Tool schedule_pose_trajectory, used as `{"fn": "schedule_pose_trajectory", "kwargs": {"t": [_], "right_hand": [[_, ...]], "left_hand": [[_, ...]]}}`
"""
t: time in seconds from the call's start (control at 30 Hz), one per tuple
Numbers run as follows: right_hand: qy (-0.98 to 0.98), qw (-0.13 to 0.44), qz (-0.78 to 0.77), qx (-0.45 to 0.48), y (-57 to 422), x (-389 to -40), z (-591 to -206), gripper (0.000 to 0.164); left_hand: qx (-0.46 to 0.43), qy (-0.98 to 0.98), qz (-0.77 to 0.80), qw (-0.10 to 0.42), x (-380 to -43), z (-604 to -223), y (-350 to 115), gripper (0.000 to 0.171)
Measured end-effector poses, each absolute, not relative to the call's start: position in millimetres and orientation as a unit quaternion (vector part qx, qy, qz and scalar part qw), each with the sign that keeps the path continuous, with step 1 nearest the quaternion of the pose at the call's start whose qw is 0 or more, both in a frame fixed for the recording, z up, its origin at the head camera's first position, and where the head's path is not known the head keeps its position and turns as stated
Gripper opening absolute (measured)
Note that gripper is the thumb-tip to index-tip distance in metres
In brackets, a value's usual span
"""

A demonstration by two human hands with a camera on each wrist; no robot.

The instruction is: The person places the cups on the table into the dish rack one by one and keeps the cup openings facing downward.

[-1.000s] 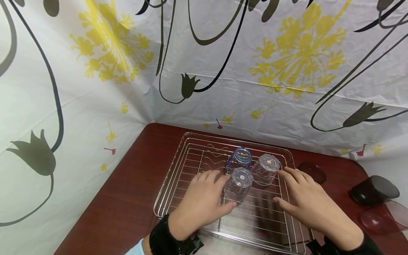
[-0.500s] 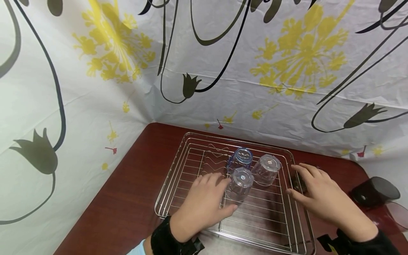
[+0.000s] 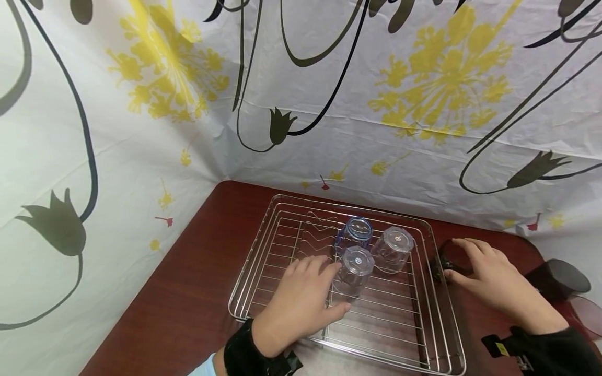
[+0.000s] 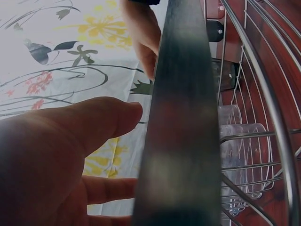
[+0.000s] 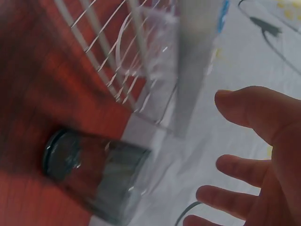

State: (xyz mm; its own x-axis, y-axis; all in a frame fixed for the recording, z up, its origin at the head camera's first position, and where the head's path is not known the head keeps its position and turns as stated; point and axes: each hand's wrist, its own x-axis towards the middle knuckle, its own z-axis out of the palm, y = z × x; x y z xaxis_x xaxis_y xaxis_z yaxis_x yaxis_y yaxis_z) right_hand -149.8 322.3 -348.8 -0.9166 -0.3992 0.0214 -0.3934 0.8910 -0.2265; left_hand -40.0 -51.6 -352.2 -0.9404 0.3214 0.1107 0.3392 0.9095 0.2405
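Dark glass (image 5: 94, 176) stands just ahead of the right hand (image 3: 494, 277), spread and empty. Just beside the left hand (image 3: 301, 303), also unclosed, a clear glass (image 3: 355, 271) sits on the wire rack (image 3: 376, 357).

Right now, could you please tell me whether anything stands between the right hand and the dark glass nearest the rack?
Nothing visible stands between the right hand and the dark glass; in the head view, the rack is on the glass's opposite side.

Probably a home setting, from the flowered sheeting (image 3: 310, 169), red-brown table (image 3: 188, 271) and wire rack (image 3: 367, 355) of glasses (image 3: 354, 274)
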Motion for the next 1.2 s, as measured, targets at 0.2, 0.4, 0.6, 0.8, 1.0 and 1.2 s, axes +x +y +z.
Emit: {"fn": "schedule_pose_trajectory", "kwargs": {"t": [0.2, 0.4, 0.6, 0.8, 1.0, 1.2], "right_hand": [[0.977, 0.017, -0.106, -0.182, 340, -164, -361, 0.088], [0.98, 0.024, -0.101, -0.17, 351, -174, -371, 0.101], [0.982, 0.025, -0.099, -0.161, 355, -181, -380, 0.107], [0.982, 0.032, -0.101, -0.158, 354, -186, -386, 0.112], [0.981, 0.022, -0.107, -0.157, 351, -192, -388, 0.11], [0.982, 0.009, -0.106, -0.157, 350, -197, -392, 0.107]], "left_hand": [[-0.168, -0.977, -0.127, 0.038, -40, -354, -51, 0.073], [-0.163, -0.978, -0.129, 0.03, -39, -356, -51, 0.075], [-0.159, -0.978, -0.132, 0.026, -38, -359, -52, 0.076], [-0.16, -0.978, -0.131, 0.022, -37, -360, -53, 0.076], [-0.16, -0.978, -0.133, 0.02, -38, -360, -54, 0.076], [-0.164, -0.977, -0.133, 0.019, -38, -359, -53, 0.075]]}}
